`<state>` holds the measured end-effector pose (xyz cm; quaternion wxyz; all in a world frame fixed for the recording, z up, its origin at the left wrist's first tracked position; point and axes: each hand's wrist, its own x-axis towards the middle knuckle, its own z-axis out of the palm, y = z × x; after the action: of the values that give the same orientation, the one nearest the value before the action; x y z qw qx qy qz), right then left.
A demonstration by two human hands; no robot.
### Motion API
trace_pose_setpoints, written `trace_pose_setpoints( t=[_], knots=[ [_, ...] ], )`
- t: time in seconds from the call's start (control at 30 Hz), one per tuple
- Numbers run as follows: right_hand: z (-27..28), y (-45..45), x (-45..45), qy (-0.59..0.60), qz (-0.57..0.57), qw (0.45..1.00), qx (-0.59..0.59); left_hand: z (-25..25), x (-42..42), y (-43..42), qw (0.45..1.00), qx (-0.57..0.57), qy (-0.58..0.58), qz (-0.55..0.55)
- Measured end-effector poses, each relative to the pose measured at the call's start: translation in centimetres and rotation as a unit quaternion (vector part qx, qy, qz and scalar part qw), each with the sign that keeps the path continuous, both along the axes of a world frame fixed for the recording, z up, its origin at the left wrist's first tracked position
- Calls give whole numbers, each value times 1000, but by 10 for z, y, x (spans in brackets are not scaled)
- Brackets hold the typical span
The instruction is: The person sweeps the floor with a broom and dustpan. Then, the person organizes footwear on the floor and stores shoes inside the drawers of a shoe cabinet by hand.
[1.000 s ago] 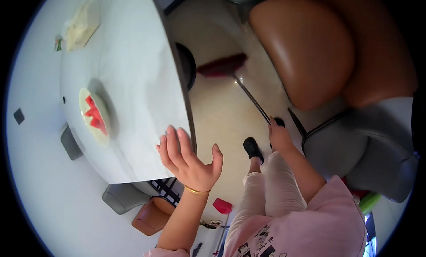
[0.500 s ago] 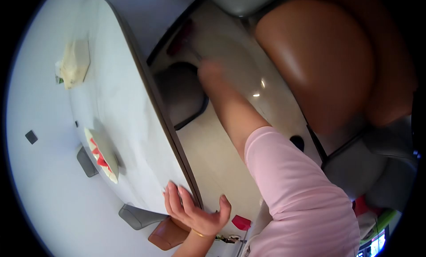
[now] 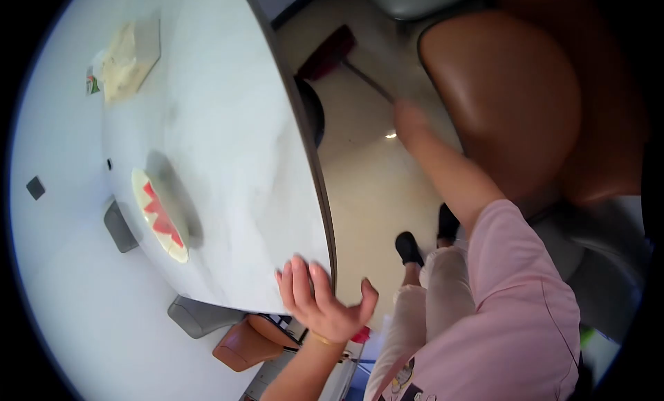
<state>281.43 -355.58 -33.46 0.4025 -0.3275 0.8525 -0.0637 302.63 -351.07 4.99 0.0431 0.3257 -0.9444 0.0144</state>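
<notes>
My left hand (image 3: 321, 305) rests at the rim of the pale marbled table (image 3: 235, 124), fingers spread over the edge and thumb apart. A thin yellow band circles that wrist. On the right, my right hand (image 3: 409, 119), somewhat blurred, is closed round the dark stick of a broom (image 3: 330, 53). Its dark red head is low over the floor beside the table's edge; whether it touches the floor I cannot tell. An oblong white dish (image 3: 160, 215) with a jagged red area inside sits on the table.
A cream-covered box (image 3: 131, 62) stands farther along the table. A brown padded chair (image 3: 505, 103) is close to my right arm. Grey (image 3: 200, 316) and brown chairs (image 3: 242, 342) stand past the table. Shiny tiled floor (image 3: 360, 166) runs between table and chair.
The broom head has come into clearer view from beside the table, and my right hand has shifted right. My left hand stays at the table rim. My legs and feet now show.
</notes>
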Motion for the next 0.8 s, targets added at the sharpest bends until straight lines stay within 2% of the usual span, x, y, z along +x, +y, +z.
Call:
trace_pose_setpoints(
  t=[0.03, 0.1, 0.17, 0.3, 0.4, 0.47, 0.5, 0.63, 0.67, 0.73, 0.8],
  knots=[
    [10, 39, 14, 21, 14, 1000, -18, 0, 0, -1, 1000, 1, 7, -3],
    [69, 87, 38, -33, 3, 998, 52, 2, -1, 0, 1000, 10, 17, 2],
    [90, 139, 76, -28, -10, 998, 62, 7, -3, 0, 1000, 17, 24, 8],
    [141, 220, 125, -159, 47, 966, 198, 12, -1, 3, 999, 18, 46, 8],
    [161, 252, 146, -115, 68, 975, 176, 15, 1, 2, 999, 9, 52, 9],
    [193, 253, 132, -130, 76, 973, 174, 18, 1, 2, 998, 9, 58, 20],
    [211, 246, 116, -137, 38, 977, 160, 17, 3, 2, 998, 12, 58, 17],
    [181, 198, 66, -63, 38, 994, 83, 16, 6, 1, 997, 14, 68, 24],
    [170, 176, 53, 4, 12, 999, 42, 15, 7, 1, 997, 11, 71, 21],
    [119, 130, 20, 15, -3, 998, 67, 14, 8, 1, 996, 10, 75, 36],
    [105, 122, 21, 16, -16, 996, 85, 13, 10, 2, 997, 11, 74, 33]
  ],
)
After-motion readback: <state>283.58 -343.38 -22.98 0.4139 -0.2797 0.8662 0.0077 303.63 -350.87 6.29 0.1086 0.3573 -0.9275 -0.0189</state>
